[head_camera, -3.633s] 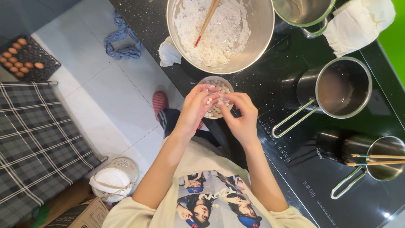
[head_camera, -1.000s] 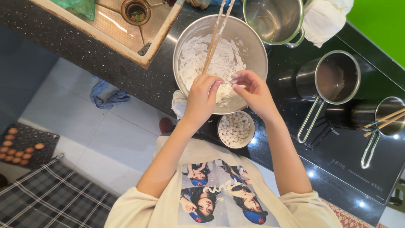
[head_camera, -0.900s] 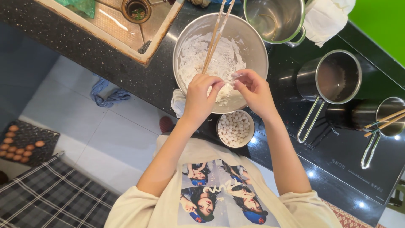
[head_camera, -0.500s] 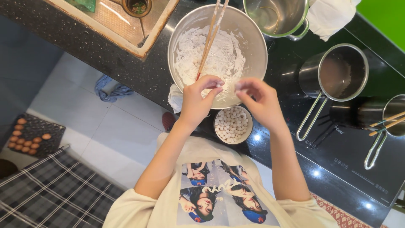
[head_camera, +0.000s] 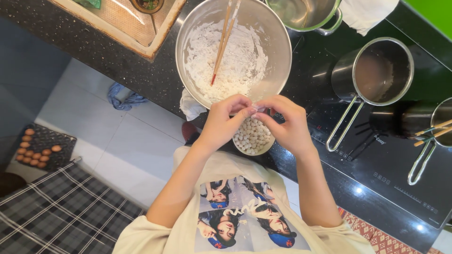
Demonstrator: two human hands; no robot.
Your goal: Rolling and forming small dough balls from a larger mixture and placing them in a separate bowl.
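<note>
My left hand (head_camera: 225,122) and my right hand (head_camera: 286,123) meet fingertip to fingertip over a small bowl (head_camera: 252,149) full of little pale dough balls. Together they pinch a small piece of white dough (head_camera: 254,108). Just beyond the hands stands a large steel mixing bowl (head_camera: 234,49) with white floury dough and a pair of chopsticks (head_camera: 222,42) leaning in it. Both bowls rest on the black speckled counter (head_camera: 94,44).
A steel saucepan (head_camera: 374,73) with a long handle sits on the black induction hob (head_camera: 391,160) to the right; another pan with chopsticks (head_camera: 435,127) is at the right edge. A steel pot (head_camera: 306,14) and white cloth (head_camera: 365,14) lie behind. A sink (head_camera: 127,19) is at the left.
My hands have drawn back from the big mixing bowl with a bit of dough and now work it over the small bowl of balls.
</note>
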